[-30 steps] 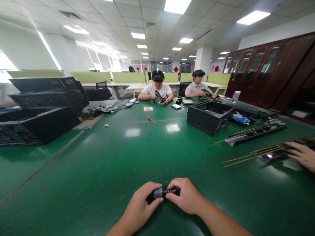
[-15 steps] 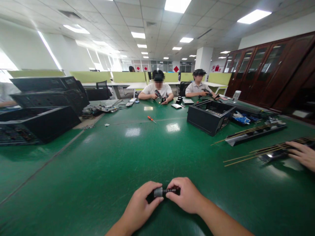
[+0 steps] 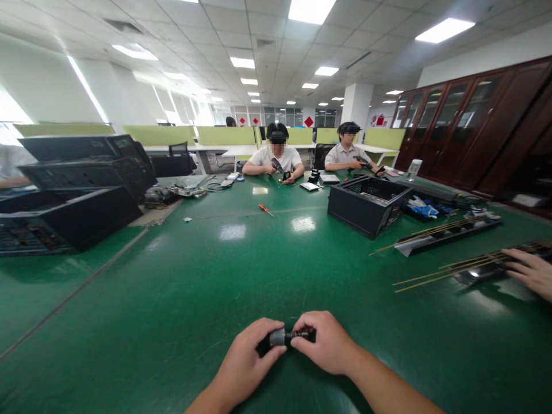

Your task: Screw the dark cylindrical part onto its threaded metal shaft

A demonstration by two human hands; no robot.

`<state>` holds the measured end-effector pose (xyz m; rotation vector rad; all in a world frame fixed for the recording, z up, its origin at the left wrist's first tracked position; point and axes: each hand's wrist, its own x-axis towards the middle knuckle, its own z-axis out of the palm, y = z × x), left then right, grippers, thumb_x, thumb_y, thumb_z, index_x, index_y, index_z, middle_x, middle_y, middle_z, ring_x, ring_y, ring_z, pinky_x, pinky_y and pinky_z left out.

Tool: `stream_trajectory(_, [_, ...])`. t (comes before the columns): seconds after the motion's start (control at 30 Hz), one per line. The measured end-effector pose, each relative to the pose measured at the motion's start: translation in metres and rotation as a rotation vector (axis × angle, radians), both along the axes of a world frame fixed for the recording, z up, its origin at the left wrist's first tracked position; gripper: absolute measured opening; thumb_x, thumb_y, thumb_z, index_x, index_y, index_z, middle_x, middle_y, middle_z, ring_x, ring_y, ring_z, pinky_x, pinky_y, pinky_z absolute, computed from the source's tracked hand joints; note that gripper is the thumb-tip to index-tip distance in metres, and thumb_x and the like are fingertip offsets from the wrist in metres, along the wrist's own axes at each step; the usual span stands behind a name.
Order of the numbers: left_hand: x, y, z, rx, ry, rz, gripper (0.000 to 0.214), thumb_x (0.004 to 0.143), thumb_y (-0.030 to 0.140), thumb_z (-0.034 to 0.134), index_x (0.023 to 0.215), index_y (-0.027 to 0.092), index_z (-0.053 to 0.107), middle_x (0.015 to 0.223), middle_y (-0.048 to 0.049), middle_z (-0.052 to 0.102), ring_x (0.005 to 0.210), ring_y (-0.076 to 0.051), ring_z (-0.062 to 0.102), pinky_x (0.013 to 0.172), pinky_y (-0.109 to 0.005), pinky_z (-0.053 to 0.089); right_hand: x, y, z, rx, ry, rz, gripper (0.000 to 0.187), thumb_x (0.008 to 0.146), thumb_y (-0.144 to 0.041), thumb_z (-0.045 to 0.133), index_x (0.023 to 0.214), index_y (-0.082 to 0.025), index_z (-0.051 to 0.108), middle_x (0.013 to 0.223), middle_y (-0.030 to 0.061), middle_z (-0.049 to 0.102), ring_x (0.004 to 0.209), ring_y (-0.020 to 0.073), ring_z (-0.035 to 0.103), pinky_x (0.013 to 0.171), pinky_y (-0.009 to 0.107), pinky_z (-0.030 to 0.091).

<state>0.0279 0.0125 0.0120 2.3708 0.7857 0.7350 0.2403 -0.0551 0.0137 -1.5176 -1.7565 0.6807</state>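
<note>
Low in the middle, my left hand point(image 3: 245, 356) is closed around a small grey-and-black cylindrical part point(image 3: 277, 337), thumb below and fingers above. A thin dark ribbed shaft point(image 3: 299, 334) sticks out of its right end, and my right hand point(image 3: 325, 342) pinches that shaft between thumb and forefinger. The two hands face each other with a small gap between their fingertips. My left palm hides the cylinder's far end, and my right fingers cover the shaft's tip. What kind of part it is, I cannot make out.
The green table point(image 3: 172, 310) carries an orange screwdriver point(image 3: 265, 209), an open black computer case point(image 3: 366, 204), stacked cases point(image 3: 81, 190) and metal channels with long thin rods point(image 3: 431, 276). Another person's hand point(image 3: 530, 270) rests on those rods. Two people sit opposite, one holding a power drill point(image 3: 278, 166).
</note>
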Motion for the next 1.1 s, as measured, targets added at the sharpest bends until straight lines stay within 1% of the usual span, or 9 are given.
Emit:
stream_trajectory(0.3, [-0.0006,0.0017,-0.0015,-0.006,0.002,0.021,0.028,0.084,0.024,0.07,0.112,0.025,0.067,0.103,-0.0058,0.074,0.094,-0.021,0.07,0.087,-0.032,0.057,0.0013,0.0,-0.0003,0.008,0.006,-0.006,0.007,0.08,-0.024,0.069,0.085,-0.021,0.072,0.079,-0.0004,0.072,0.073,0.0145,0.063,0.068,0.023,0.04])
stream_trajectory(0.5, [-0.0017,0.0019,-0.0043,0.016,-0.008,0.044,0.029,0.083,0.027,0.071,0.111,0.025,0.069,0.103,-0.0068,0.074,0.095,-0.022,0.071,0.088,-0.034,0.058,0.0012,0.0008,0.0006,-0.006,0.002,-0.009,0.007,0.081,-0.023,0.068,0.084,-0.02,0.072,0.077,-0.0001,0.071,0.071,0.0143,0.062,0.065,0.023,0.04])
stream_trajectory(0.83, [-0.0013,0.0023,-0.003,0.003,-0.007,0.036,0.029,0.084,0.026,0.07,0.113,0.027,0.067,0.105,-0.0045,0.073,0.095,-0.021,0.07,0.088,-0.032,0.057,0.0024,0.0008,-0.0003,0.0,0.015,-0.013,0.006,0.081,-0.024,0.067,0.083,-0.02,0.071,0.077,-0.0007,0.07,0.07,0.014,0.062,0.066,0.023,0.04])
stream_trajectory(1.1, [-0.0011,0.0014,-0.0011,-0.026,0.002,0.029,0.029,0.085,0.024,0.069,0.113,0.026,0.066,0.105,-0.0045,0.072,0.096,-0.021,0.069,0.088,-0.032,0.055,0.0035,0.0005,-0.0021,0.014,0.028,-0.015,0.006,0.08,-0.025,0.067,0.083,-0.02,0.071,0.076,-0.0014,0.07,0.07,0.0134,0.061,0.066,0.022,0.04])
